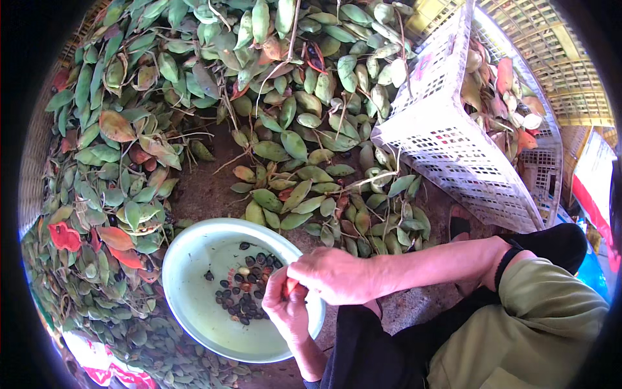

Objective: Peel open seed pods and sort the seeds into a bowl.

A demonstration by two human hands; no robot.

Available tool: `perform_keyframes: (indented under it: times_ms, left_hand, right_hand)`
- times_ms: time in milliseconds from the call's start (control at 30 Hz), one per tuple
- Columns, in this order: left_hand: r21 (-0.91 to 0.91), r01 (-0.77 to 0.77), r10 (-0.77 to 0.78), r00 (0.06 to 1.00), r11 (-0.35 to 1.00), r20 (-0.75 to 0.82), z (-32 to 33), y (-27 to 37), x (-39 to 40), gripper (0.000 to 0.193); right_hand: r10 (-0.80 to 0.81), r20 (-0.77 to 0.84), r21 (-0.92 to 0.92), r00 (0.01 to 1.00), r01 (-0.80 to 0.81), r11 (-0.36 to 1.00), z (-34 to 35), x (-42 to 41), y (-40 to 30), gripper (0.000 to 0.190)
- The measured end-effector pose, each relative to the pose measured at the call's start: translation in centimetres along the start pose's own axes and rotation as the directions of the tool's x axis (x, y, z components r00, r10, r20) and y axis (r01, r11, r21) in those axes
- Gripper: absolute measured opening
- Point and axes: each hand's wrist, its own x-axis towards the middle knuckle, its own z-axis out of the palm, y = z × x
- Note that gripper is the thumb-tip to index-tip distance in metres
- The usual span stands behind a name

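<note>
Both my hands meet over the right side of a pale green plastic basin (194,321). My left hand (290,304), lower in the view, has its thumb and fingers closed on a small orange-red seed pod (291,286). My right hand (335,274) reaches in from the right, its fingertips at the same pod and partly hiding it. On the basin's floor lie several dark, shiny seeds (238,309), with a few reddish and pale ones among them.
Green pods (294,146) on stems lie heaped on the floor ahead and to the left, some orange or split red (64,237). A tilted white plastic crate (447,131) at the right holds opened pods (505,104). Behind it stands a yellow woven basket (573,63).
</note>
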Motion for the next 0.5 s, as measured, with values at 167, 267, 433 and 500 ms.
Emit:
perform_keyframes:
  times_ms: [167, 267, 433, 500]
  left_hand:
    - [0.093, -0.08, 0.093, 0.985, 0.992, -0.147, -0.8, -1.3, -0.1, 0.025]
    - [0.302, -0.14, 0.209, 0.955, 0.943, -0.209, -0.6, -1.4, 0.3, 0.024]
    - [0.51, -0.244, 0.323, 0.944, 0.824, -0.07, -0.5, -0.9, 0.5, 0.037]
    - [0.553, -0.313, 0.394, 0.919, 0.772, -0.03, -0.6, -0.1, 0.4, 0.035]
  right_hand:
    - [0.078, 0.127, -0.053, 0.989, -0.072, 0.996, 0.3, 1.2, 0.0, 0.023]
    - [0.036, -0.004, 0.18, 0.999, -0.035, 0.983, 0.0, 1.0, 0.2, 0.011]
    - [0.031, -0.111, 0.126, 0.993, -0.017, 0.992, 0.4, 0.1, 0.8, 0.009]
    - [0.014, -0.145, 0.09, 0.989, -0.001, 0.996, 0.3, -0.3, 0.5, 0.017]
